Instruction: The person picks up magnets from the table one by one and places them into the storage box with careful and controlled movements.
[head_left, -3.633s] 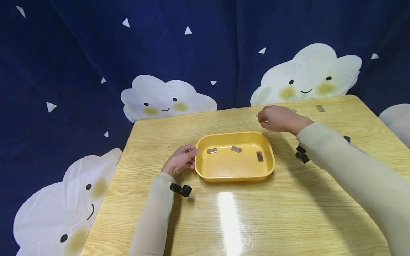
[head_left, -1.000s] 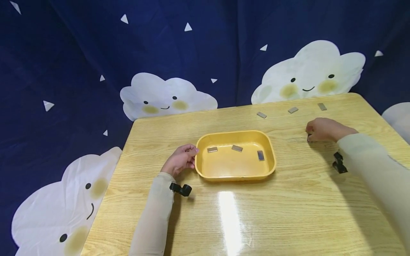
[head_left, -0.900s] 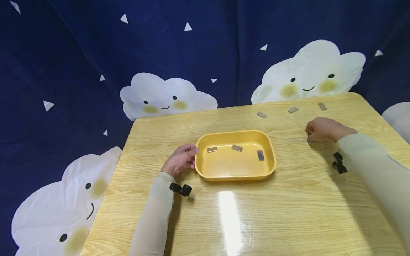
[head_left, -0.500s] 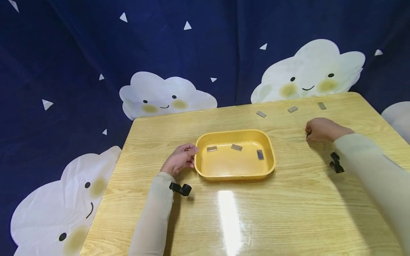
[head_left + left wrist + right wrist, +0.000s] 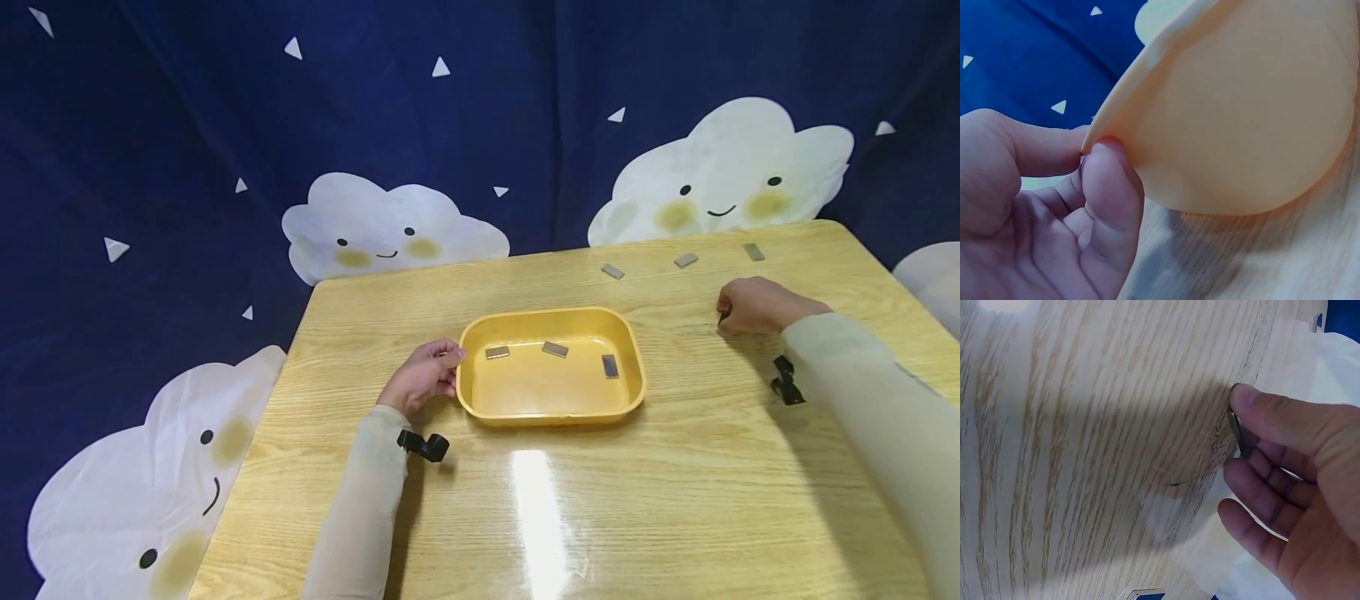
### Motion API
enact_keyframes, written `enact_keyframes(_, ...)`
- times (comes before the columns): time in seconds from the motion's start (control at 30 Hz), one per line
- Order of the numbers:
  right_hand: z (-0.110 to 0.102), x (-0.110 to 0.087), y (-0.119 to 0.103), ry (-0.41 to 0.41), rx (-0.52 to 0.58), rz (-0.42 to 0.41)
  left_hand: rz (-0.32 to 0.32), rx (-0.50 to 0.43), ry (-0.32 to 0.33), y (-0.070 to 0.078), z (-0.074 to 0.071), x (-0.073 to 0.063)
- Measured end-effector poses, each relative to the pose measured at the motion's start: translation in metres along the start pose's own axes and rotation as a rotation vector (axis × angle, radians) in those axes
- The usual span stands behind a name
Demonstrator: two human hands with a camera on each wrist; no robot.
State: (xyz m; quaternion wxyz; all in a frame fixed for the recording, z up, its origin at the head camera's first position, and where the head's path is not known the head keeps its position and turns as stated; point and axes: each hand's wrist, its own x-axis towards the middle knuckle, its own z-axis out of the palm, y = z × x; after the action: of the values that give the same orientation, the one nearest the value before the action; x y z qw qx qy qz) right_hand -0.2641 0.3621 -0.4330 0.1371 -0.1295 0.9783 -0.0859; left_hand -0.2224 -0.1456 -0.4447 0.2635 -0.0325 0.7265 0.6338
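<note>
As I watch remotely, the head view shows the yellow tray [image 5: 551, 419] on the worktop [image 5: 637, 508], three metallic pieces [image 5: 555, 349] inside, three loose pieces [image 5: 612, 272] near the far edge. Left wrist view: the left hand [image 5: 1054, 231] pinches the tray's rim. Right wrist view: the right hand [image 5: 1319, 500] grips a seventh piece [image 5: 1237, 432] close to the worktop (picking up or laying down, I can't tell). I judge handling it the current step; the next move calls for a steady pinch.
</note>
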Motion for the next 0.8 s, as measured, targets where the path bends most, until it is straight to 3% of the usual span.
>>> enact_keyframes(0.23, -0.0021, -0.0005, -0.0040, 0.018, 0.006, 0.008, -0.006, 0.002, 0.004, 0.0006, -0.0003, -0.0022)
enact_keyframes(0.47, 0.0002, -0.0001, -0.0049, 0.087, 0.007, -0.005, 0.005, 0.007, 0.003, 0.0010, -0.0016, -0.0019)
enact_keyframes(0.8, 0.0055, -0.0018, -0.0079, 0.104, 0.016, 0.002, 0.005, 0.006, 0.000, 0.0008, -0.0006, -0.0029)
